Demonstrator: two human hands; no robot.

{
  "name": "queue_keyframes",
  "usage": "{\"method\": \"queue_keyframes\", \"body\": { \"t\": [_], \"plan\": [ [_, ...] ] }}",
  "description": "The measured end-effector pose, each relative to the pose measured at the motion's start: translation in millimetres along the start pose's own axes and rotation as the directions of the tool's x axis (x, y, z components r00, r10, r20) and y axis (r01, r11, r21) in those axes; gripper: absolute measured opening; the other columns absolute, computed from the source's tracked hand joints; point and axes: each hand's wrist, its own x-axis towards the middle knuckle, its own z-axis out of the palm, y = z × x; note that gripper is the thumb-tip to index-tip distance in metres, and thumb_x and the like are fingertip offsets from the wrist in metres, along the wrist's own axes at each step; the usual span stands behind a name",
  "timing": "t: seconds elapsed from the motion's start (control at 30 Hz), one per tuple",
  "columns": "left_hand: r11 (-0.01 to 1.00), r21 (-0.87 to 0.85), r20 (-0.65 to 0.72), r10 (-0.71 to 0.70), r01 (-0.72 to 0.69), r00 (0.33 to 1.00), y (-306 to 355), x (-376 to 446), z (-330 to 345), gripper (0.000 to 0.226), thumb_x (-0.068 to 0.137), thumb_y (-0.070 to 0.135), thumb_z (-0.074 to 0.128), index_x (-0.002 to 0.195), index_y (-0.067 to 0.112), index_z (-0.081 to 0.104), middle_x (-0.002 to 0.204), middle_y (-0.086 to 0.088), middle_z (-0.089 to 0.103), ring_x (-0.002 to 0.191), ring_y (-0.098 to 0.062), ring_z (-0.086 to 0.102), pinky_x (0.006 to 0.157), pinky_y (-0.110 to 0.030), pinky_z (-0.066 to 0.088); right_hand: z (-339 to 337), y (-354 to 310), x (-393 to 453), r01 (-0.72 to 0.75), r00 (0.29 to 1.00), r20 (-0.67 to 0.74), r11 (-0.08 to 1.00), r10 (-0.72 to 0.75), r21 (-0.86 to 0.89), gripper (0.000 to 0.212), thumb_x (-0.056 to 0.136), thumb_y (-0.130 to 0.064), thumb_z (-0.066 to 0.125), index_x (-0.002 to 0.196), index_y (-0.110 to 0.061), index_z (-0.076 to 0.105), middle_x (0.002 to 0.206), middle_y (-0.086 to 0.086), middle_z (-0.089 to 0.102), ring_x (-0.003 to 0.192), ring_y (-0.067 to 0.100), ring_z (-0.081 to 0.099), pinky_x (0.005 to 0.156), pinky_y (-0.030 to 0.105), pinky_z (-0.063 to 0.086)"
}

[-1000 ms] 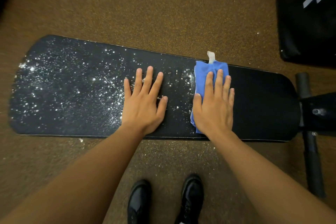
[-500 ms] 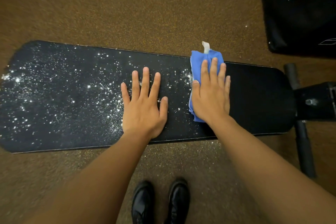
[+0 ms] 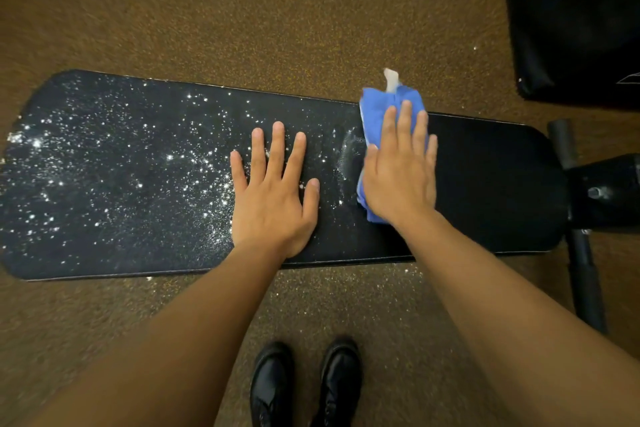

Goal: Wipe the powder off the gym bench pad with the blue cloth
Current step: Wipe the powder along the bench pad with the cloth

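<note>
The long black bench pad (image 3: 485, 184) lies across the view. White powder (image 3: 104, 166) speckles its left and middle parts, while the right part looks dark and clean. My right hand (image 3: 401, 173) presses flat with straight fingers on the folded blue cloth (image 3: 375, 107), whose far end with a white tag hangs past the pad's far edge. A smear of powder sits just left of the cloth. My left hand (image 3: 273, 191) rests flat on the pad beside it, fingers spread over powder.
Brown speckled floor (image 3: 242, 10) surrounds the bench, with spilled powder near the front edge. The bench's black frame and foot bar (image 3: 585, 274) are at the right. A black pad with a grey mark (image 3: 571, 10) fills the top right corner. My black shoes (image 3: 304, 385) stand below.
My right hand has pushed the cloth away from me toward the pad's far edge, so its far end now overhangs the pad. My left hand stays planted in place.
</note>
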Motion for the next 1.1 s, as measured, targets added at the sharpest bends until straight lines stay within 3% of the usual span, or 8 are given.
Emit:
{"method": "queue_keyframes", "body": {
  "t": [0.13,0.27,0.4,0.5,0.63,0.77,0.97,1.1],
  "plan": [
    [1.0,0.009,-0.001,0.003,-0.003,1.0,0,1,0,0.065,0.099,0.05,0.017,0.157,0.027,0.0,0.165,-0.003,-0.01,0.15,-0.025,-0.017,0.119,-0.054,-0.006,7,-30,-11,0.121,0.993,-0.001,0.992,-0.121,0.023,0.062,0.101,-0.033,0.024,0.155,-0.01,0.006,0.164,0.01,-0.003,0.15,0.028,-0.007,0.121,0.049,0.003],
    [1.0,-0.002,-0.001,0.006,-0.006,1.0,0,1,0,0.065,0.098,0.05,0.016,0.157,0.027,0.001,0.165,-0.003,-0.008,0.15,-0.025,-0.016,0.119,-0.054,-0.006,9,-8,-73,0.258,0.963,0.077,0.966,-0.257,0.004,0.061,0.1,-0.035,0.019,0.156,-0.013,0.007,0.164,0.006,-0.001,0.15,0.024,-0.008,0.12,0.048,0.003],
    [1.0,0.003,0.002,0.006,-0.006,1.0,-1,0,-1,0.065,0.099,0.051,0.014,0.157,0.027,-0.001,0.165,-0.003,-0.01,0.15,-0.025,-0.017,0.119,-0.054,-0.006,-1,21,-41,0.085,0.995,0.059,0.996,-0.082,-0.038,0.06,0.102,-0.034,0.018,0.156,-0.012,0.004,0.164,0.005,-0.005,0.15,0.024,-0.009,0.121,0.049,0.003],
    [1.0,0.005,0.004,0.007,-0.007,1.0,0,0,-1,0.064,0.099,0.051,0.014,0.157,0.027,-0.001,0.165,-0.003,-0.011,0.149,-0.025,-0.018,0.119,-0.055,-0.006,-2,1,7,-0.044,0.999,-0.007,0.999,0.044,0.001,0.062,0.102,-0.034,0.023,0.155,-0.009,0.003,0.164,0.009,-0.005,0.15,0.027,-0.008,0.121,0.05,0.002],
    [1.0,0.015,0.002,0.007,-0.007,1.0,-1,1,1,0.064,0.099,0.049,0.017,0.157,0.026,0.0,0.165,-0.003,-0.01,0.15,-0.025,-0.017,0.119,-0.055,-0.006,7,-39,-4,0.103,0.995,-0.001,0.994,-0.103,0.028,0.062,0.102,-0.034,0.022,0.156,-0.009,0.004,0.164,0.01,-0.005,0.15,0.027,-0.008,0.121,0.049,0.001],
    [1.0,0.006,0.002,0.013,-0.013,1.0,-2,1,1,0.065,0.099,0.049,0.016,0.157,0.026,0.001,0.165,-0.003,-0.01,0.15,-0.025,-0.016,0.119,-0.054,-0.007,8,-12,-74,0.233,0.97,0.083,0.972,-0.231,-0.022,0.062,0.101,-0.038,0.014,0.155,-0.012,0.002,0.163,0.007,-0.006,0.15,0.025,-0.011,0.12,0.048,0.002],
    [1.0,0.014,0.006,0.007,-0.007,1.0,-1,1,-1,0.064,0.099,0.05,0.014,0.157,0.026,-0.002,0.165,-0.003,-0.011,0.149,-0.026,-0.018,0.119,-0.054,-0.006,0,11,-21,-0.02,1.0,-0.008,0.999,0.02,-0.048,0.064,0.101,-0.034,0.025,0.155,-0.007,0.004,0.164,0.013,-0.002,0.15,0.03,-0.005,0.121,0.051,0.005],
    [1.0,0.024,0.012,0.005,-0.005,1.0,1,1,0,0.065,0.098,0.049,0.014,0.157,0.026,-0.001,0.165,-0.003,-0.01,0.15,-0.026,-0.017,0.119,-0.055,-0.006,5,-32,-2,0.047,0.999,-0.004,0.999,-0.047,0.002,0.064,0.101,-0.035,0.024,0.155,-0.007,0.002,0.163,0.013,-0.004,0.15,0.029,-0.008,0.121,0.049,0.0]
  ]
}}
